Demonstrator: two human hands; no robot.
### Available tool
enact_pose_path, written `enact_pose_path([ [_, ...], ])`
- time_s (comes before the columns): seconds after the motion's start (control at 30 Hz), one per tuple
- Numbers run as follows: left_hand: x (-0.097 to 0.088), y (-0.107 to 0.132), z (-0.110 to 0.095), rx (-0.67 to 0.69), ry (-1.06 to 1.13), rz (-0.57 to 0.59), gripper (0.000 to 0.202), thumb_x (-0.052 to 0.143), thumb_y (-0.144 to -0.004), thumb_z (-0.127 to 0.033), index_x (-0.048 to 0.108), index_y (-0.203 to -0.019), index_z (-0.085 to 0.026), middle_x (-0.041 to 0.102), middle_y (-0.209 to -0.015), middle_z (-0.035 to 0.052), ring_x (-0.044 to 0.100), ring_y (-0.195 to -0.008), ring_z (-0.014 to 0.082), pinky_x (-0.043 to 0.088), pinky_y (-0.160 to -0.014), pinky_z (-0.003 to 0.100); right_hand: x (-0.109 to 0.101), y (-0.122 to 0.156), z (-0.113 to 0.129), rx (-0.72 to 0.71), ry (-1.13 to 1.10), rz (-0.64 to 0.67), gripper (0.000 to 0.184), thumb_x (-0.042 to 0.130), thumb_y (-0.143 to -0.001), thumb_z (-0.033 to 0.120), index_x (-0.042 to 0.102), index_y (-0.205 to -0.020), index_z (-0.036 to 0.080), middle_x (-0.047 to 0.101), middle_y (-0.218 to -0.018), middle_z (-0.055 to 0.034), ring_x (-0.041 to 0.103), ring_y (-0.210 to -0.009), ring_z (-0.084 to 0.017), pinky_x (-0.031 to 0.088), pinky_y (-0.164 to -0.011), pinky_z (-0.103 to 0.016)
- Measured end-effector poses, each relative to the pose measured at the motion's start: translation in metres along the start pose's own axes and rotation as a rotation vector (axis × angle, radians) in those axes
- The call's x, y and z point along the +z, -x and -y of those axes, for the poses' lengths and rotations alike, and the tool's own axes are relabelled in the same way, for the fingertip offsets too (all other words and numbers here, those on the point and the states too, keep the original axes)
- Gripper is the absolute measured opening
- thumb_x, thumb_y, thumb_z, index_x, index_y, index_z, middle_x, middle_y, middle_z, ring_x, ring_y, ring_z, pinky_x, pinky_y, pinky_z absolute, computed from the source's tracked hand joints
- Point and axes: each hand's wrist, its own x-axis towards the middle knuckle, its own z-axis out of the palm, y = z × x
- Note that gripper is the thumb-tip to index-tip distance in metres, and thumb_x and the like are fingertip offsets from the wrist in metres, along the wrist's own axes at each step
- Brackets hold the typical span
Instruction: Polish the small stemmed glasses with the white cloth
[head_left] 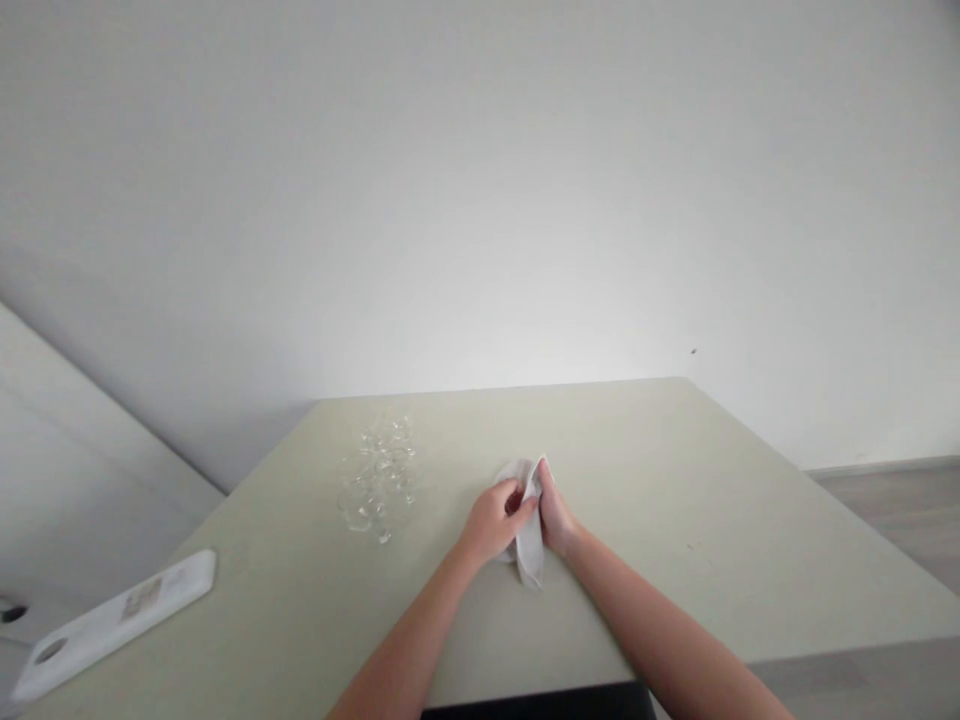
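Note:
Both my hands are above the middle of the table around a thin white cloth [530, 555]. My left hand [489, 522] is closed on the cloth from the left, its fingers and thumb curled toward each other. From the other side my right hand [556, 518] presses against the cloth, thumb up along its folded edge. The cloth stands up in folds between the palms and one corner hangs down toward me. Whether something lies inside it is hidden. To the left of my hands, a cluster of clear, shiny glass-like pieces [382, 475] is on the table, too blurred to tell apart.
The pale table [645, 440] meets a white wall [525, 200] at its far edge. A long white flat object with a round hole [112, 625] lies at the left edge. Something black [540, 702] is at the near edge, in front of me.

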Motion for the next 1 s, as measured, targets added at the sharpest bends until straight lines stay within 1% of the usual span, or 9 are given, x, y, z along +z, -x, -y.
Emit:
enact_pose_path([
  [0.13, 0.003, -0.002, 0.016, -0.086, 0.131, -0.196, 0.03, 0.042, -0.092, -0.048, 0.053, -0.08, -0.024, 0.06, -0.074, 0.0025, 0.059, -0.071, 0.0195, 0.048, -0.065, 0.031, 0.002, 0.0, -0.003, -0.062, 0.088, 0.054, 0.067, 0.031, -0.087, 0.074, 0.066, -0.097, 0.017, 0.074, -0.091, -0.0104, 0.07, -0.096, -0.025, 0.053, -0.088, -0.036],
  [0.2, -0.003, 0.003, 0.02, -0.104, 0.202, -0.293, 0.031, 0.037, -0.094, -0.048, 0.055, -0.091, -0.022, 0.063, -0.085, 0.0048, 0.06, -0.079, 0.0203, 0.05, -0.071, 0.032, 0.006, 0.0, -0.008, -0.074, 0.149, 0.121, 0.059, 0.037, -0.089, 0.067, 0.065, -0.105, 0.018, 0.074, -0.095, -0.009, 0.069, -0.1, -0.025, 0.052, -0.091, -0.037],
  [0.27, -0.009, 0.008, 0.019, -0.007, 0.26, -0.314, 0.037, 0.032, -0.096, -0.046, 0.058, -0.097, -0.02, 0.065, -0.101, 0.0091, 0.061, -0.094, 0.0225, 0.05, -0.084, 0.036, 0.009, 0.0, -0.012, -0.077, 0.172, 0.18, 0.053, 0.041, -0.089, 0.062, 0.064, -0.109, 0.018, 0.074, -0.097, -0.0083, 0.067, -0.103, -0.025, 0.05, -0.094, -0.038],
  [0.4, -0.012, 0.015, 0.011, 0.26, 0.275, -0.168, 0.049, 0.021, -0.1, -0.042, 0.065, -0.103, -0.019, 0.06, -0.127, 0.0119, 0.051, -0.124, 0.025, 0.035, -0.111, 0.044, 0.006, -0.001, -0.015, -0.046, 0.144, 0.196, 0.056, 0.04, -0.087, 0.065, 0.065, -0.105, 0.018, 0.073, -0.099, -0.0106, 0.066, -0.105, -0.027, 0.05, -0.094, -0.039],
  [0.47, -0.011, 0.016, 0.007, 0.311, 0.203, -0.056, 0.048, 0.024, -0.1, -0.042, 0.063, -0.12, -0.021, 0.054, -0.139, 0.0103, 0.043, -0.134, 0.0244, 0.029, -0.116, 0.045, 0.001, 0.0, -0.015, -0.018, 0.106, 0.183, 0.058, 0.037, -0.086, 0.068, 0.065, -0.101, 0.019, 0.073, -0.101, -0.0123, 0.065, -0.108, -0.028, 0.051, -0.091, -0.039],
  [0.6, -0.003, 0.016, 0.003, 0.323, -0.011, 0.101, 0.051, 0.044, -0.096, -0.041, 0.043, -0.145, -0.028, 0.028, -0.159, 0.0055, 0.027, -0.145, 0.0251, 0.023, -0.12, 0.044, -0.008, 0.0, -0.014, -0.056, 0.044, 0.074, 0.056, 0.034, -0.083, 0.071, 0.067, -0.093, 0.027, 0.072, -0.109, -0.0118, 0.059, -0.121, -0.026, 0.051, -0.09, -0.038],
  [0.7, 0.003, 0.016, 0.006, 0.294, -0.087, 0.123, 0.06, 0.05, -0.094, -0.038, 0.031, -0.151, -0.03, 0.024, -0.161, 0.0055, 0.025, -0.146, 0.0253, 0.024, -0.12, 0.044, -0.013, -0.004, -0.016, -0.079, 0.022, 0.0, 0.053, 0.04, -0.079, 0.074, 0.068, -0.087, 0.03, 0.072, -0.109, -0.0109, 0.057, -0.123, -0.025, 0.051, -0.091, -0.038],
  [0.87, 0.004, 0.016, 0.012, 0.252, -0.08, 0.111, 0.062, 0.054, -0.093, -0.035, 0.032, -0.15, -0.029, 0.034, -0.156, 0.007, 0.033, -0.142, 0.0246, 0.029, -0.118, 0.044, -0.021, -0.016, -0.021, -0.028, -0.107, 0.131, 0.048, 0.06, -0.069, 0.071, 0.069, -0.082, 0.026, 0.076, -0.089, -0.0105, 0.067, -0.103, -0.029, 0.053, -0.084, -0.039],
  [1.0, 0.004, 0.017, 0.012, 0.27, -0.078, 0.085, 0.061, 0.056, -0.091, -0.033, 0.035, -0.148, -0.028, 0.04, -0.151, 0.0084, 0.037, -0.139, 0.0247, 0.031, -0.117, 0.044, -0.025, -0.021, -0.025, -0.103, -0.079, 0.184, 0.048, 0.066, -0.067, 0.069, 0.069, -0.079, 0.022, 0.074, -0.072, -0.0081, 0.069, -0.09, -0.029, 0.053, -0.077, -0.039],
])
